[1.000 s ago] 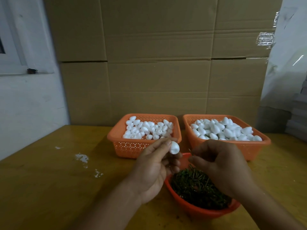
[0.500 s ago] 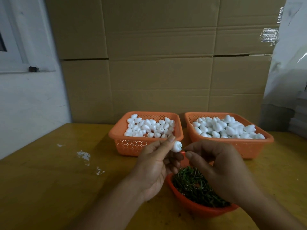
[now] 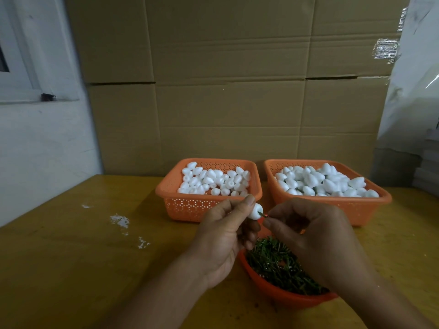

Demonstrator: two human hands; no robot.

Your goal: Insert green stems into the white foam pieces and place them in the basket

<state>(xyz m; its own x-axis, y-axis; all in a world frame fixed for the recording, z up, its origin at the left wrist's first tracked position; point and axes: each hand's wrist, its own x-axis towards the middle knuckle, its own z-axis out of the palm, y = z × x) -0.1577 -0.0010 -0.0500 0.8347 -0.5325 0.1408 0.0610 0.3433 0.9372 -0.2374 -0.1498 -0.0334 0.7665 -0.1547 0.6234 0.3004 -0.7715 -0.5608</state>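
Pinched between thumb and fingertips of the left hand [image 3: 222, 236], a white foam piece [image 3: 255, 211] sits above the near edge of the table, while the right hand [image 3: 311, 236] nips a short green stem [image 3: 262, 214] whose tip meets the foam's right side. Behind the hands, on the yellow wooden table [image 3: 78, 264], cardboard boxes [image 3: 225, 91] back two orange baskets: left basket [image 3: 190, 210] with small foam pieces, right basket [image 3: 365, 207] heaped with larger ones. Below the hands, an orange bowl [image 3: 280, 294] holds loose green stems; white crumbs [image 3: 120, 220] lie well to the left.
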